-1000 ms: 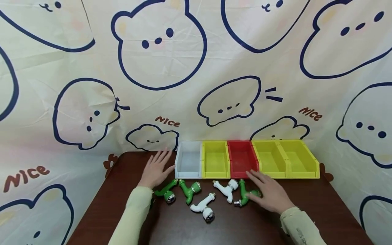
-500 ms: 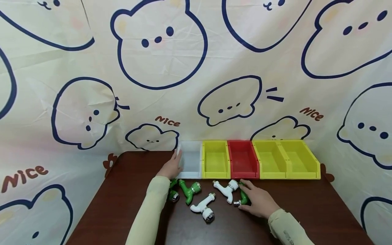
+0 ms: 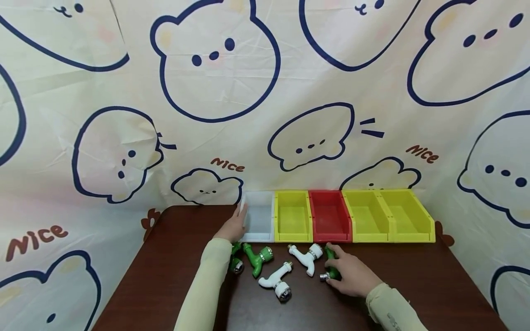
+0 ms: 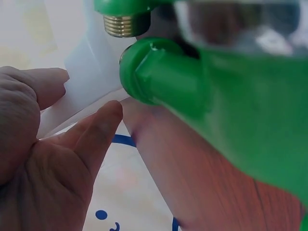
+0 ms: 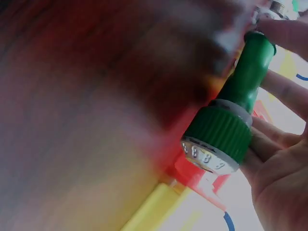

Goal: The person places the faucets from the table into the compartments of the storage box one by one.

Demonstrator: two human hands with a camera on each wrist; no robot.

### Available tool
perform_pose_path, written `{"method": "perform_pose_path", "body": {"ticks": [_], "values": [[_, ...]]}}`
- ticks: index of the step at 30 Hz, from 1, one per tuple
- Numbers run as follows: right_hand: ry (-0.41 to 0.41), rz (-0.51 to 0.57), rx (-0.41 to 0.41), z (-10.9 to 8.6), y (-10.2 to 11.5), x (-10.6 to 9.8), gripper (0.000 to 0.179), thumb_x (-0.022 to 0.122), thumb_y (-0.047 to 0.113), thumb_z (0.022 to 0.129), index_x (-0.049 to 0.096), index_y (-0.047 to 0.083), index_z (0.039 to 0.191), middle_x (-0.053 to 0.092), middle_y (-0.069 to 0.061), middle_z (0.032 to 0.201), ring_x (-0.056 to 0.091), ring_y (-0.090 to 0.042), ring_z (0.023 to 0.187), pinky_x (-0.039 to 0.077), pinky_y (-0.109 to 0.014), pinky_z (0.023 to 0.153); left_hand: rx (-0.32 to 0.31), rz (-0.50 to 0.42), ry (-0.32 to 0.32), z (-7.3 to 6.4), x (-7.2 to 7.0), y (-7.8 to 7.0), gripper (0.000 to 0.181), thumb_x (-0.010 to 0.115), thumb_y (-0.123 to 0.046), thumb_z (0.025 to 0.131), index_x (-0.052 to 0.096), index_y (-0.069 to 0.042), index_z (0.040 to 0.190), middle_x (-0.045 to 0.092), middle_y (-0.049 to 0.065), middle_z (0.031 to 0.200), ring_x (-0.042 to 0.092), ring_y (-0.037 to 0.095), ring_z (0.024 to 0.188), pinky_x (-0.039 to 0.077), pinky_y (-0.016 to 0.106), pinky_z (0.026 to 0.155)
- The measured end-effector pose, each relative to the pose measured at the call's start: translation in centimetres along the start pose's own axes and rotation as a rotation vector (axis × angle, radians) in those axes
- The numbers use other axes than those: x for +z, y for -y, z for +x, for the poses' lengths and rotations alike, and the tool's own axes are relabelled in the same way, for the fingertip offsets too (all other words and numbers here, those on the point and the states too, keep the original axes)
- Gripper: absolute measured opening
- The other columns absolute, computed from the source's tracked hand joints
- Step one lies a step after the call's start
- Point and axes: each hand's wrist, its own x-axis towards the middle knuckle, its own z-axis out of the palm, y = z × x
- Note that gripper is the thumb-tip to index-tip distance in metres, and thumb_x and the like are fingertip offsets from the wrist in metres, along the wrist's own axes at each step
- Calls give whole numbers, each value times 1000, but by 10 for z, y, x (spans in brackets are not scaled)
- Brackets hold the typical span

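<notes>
My left hand (image 3: 233,226) is at the left side of the white bin (image 3: 261,220). In the left wrist view, its thumb and fingers straddle the bin's pale wall (image 4: 91,72), pinching it. A green tap (image 4: 192,91) looms close to that camera. My right hand (image 3: 354,274) holds another green tap (image 3: 333,272), its fingers curled over the body. The right wrist view shows this tap's ribbed knob (image 5: 219,134) beside the palm. Left of it lie a white tap (image 3: 308,258), a second white tap (image 3: 276,279) nearer me, and a green tap (image 3: 257,259).
In the row beside the white bin stand a yellow bin (image 3: 293,220), a red bin (image 3: 330,218) and more yellow bins (image 3: 368,220) to the right. They sit at the back of the dark brown table (image 3: 165,276), against a cartoon-printed cloth (image 3: 314,92).
My left hand has moved right from the tabletop onto the white bin's side. My right hand has shifted slightly left and curled its fingers over the rightmost green tap.
</notes>
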Motion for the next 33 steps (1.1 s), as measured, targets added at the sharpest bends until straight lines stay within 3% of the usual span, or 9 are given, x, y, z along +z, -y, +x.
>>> {"method": "perform_pose_path", "body": {"ticks": [6, 11, 18, 26, 33], "values": [[-34, 34, -24, -4, -5, -22, 38, 87, 28, 83, 79, 11, 115, 35, -15, 164, 64, -32, 119, 58, -48, 93, -16, -10, 0, -1, 0, 1, 79, 55, -2, 103, 11, -11, 168, 2, 19, 174, 65, 35, 111, 51, 43, 87], [-99, 1, 6, -7, -17, -54, 44, 89, 24, 81, 77, 10, 121, 29, -16, 168, 56, -40, 132, 54, -54, 99, -14, -5, -6, 1, 1, 1, 80, 56, -2, 103, 11, -12, 168, 2, 19, 174, 66, 33, 106, 51, 43, 85], [-186, -101, 41, -9, -60, -108, 49, 87, 19, 83, 74, 5, 128, 26, -19, 168, 60, -45, 125, 52, -60, 98, -6, -16, -15, 2, 2, 2, 81, 57, -1, 101, 12, -11, 168, 3, 19, 174, 66, 33, 103, 51, 42, 83], [-130, -154, 114, 2, -115, -150, 51, 82, 12, 84, 68, -8, 128, 23, -29, 166, 48, -56, 132, 46, -66, 101, -18, -23, -33, 1, 3, 0, 81, 57, 2, 100, 14, -12, 168, 6, 18, 174, 65, 30, 101, 50, 39, 80], [-83, -198, 170, 8, -156, -166, 51, 82, 4, 77, 69, -12, 123, 27, -33, 162, 40, -63, 134, 39, -71, 104, -24, -31, -28, 0, 3, -3, 81, 56, 4, 100, 14, -12, 168, 5, 18, 175, 64, 27, 91, 47, 36, 73]]}}
